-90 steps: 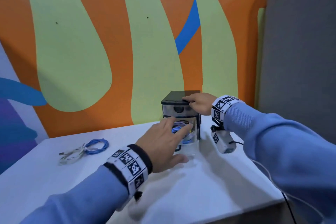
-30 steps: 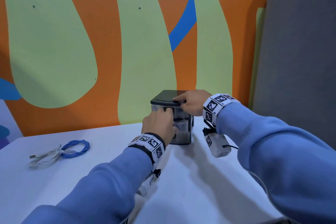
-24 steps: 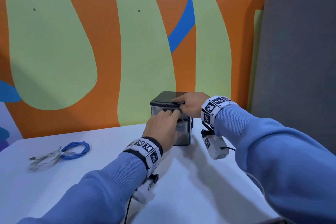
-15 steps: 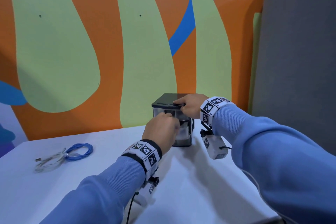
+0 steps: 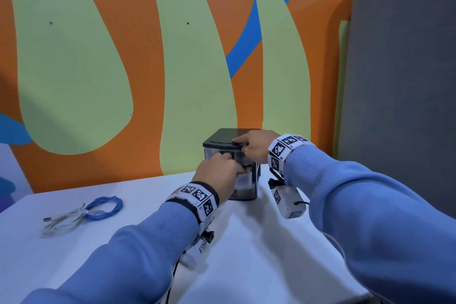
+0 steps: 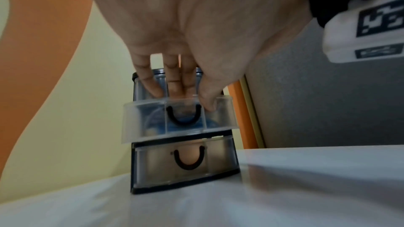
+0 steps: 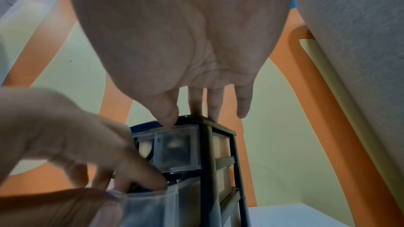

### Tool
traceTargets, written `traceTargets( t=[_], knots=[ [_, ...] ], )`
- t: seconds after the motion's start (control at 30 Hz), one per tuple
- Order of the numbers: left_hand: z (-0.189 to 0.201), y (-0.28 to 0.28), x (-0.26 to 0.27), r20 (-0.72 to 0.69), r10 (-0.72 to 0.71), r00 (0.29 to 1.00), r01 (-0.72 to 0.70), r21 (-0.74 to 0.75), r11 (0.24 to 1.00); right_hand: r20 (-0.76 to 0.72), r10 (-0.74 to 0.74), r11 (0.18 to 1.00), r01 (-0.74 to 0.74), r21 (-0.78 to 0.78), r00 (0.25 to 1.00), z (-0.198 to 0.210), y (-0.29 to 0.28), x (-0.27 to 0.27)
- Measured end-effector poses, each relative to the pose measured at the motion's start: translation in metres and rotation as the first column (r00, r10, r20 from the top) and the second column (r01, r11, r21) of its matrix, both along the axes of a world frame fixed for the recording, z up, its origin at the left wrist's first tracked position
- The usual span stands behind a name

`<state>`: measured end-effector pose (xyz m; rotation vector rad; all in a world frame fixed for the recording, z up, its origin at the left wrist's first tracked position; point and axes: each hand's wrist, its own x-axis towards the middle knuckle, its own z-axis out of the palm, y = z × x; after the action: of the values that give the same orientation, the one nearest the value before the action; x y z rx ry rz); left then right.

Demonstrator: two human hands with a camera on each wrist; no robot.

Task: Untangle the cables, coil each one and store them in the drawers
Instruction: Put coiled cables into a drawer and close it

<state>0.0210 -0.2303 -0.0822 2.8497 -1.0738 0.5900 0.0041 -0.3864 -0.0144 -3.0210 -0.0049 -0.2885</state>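
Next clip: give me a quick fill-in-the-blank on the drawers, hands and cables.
1. The right hand rests on the ___ of the drawer unit.
2. The pulled-out drawer that the left hand grips is the ___ of three.
3. The bottom drawer is ___.
4. The loose cables lie on the table to the person's ___.

Missing words: top; middle; closed; left

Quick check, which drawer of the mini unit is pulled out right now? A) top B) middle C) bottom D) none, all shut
B: in the left wrist view the middle drawer juts out past the bottom drawer, with the left hand gripping its front rim, fingers inside and thumb outside; the top drawer sits flush under the right hand, whose straight fingers rest on the unit's top.
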Motion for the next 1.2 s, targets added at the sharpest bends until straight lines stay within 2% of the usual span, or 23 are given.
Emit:
traceTargets(
  t=[0.13, 0.23, 0.37, 0.53, 0.7, 0.83, 0.93, 1.2],
  knots=[
    [0.004, -0.004, -0.003, 0.075, 0.127, 0.989, -0.116, -0.142, 0.983, 0.003, 0.002, 1.0, -0.002, 0.027, 1.0, -0.001, -0.002, 0.002],
    [0.003, -0.012, -0.002, 0.014, 0.218, 0.976, -0.214, -0.143, 0.966, 0.006, -0.001, 1.0, 0.001, 0.024, 1.0, -0.002, -0.002, 0.004],
    [-0.007, -0.021, -0.004, -0.09, 0.26, 0.961, -0.269, -0.115, 0.956, 0.02, 0.003, 1.0, -0.003, 0.008, 1.0, -0.003, -0.004, 0.006],
    [-0.015, -0.013, -0.006, -0.11, 0.257, 0.96, -0.259, -0.01, 0.966, 0.028, 0.026, 1.0, -0.025, -0.009, 0.999, -0.005, -0.005, 0.008],
    [-0.027, 0.001, -0.006, -0.28, 0.342, 0.897, -0.271, 0.261, 0.926, 0.064, 0.03, 0.999, -0.032, 0.028, 0.997, -0.009, -0.007, 0.008],
    [-0.018, 0.018, -0.014, -0.389, 0.271, 0.88, -0.202, 0.209, 0.957, 0.083, 0.054, 0.997, -0.057, 0.043, 0.995, -0.011, -0.012, 0.009],
    [-0.013, 0.033, -0.031, -0.379, 0.213, 0.9, -0.163, 0.16, 0.974, 0.093, 0.056, 0.996, -0.062, 0.057, 0.994, -0.012, -0.012, 0.007],
    [-0.019, 0.078, -0.081, -0.397, 0.149, 0.905, -0.098, 0.146, 0.984, 0.085, 0.047, 0.998, -0.05, 0.027, 0.995, -0.013, -0.009, 0.009]
  ],
)
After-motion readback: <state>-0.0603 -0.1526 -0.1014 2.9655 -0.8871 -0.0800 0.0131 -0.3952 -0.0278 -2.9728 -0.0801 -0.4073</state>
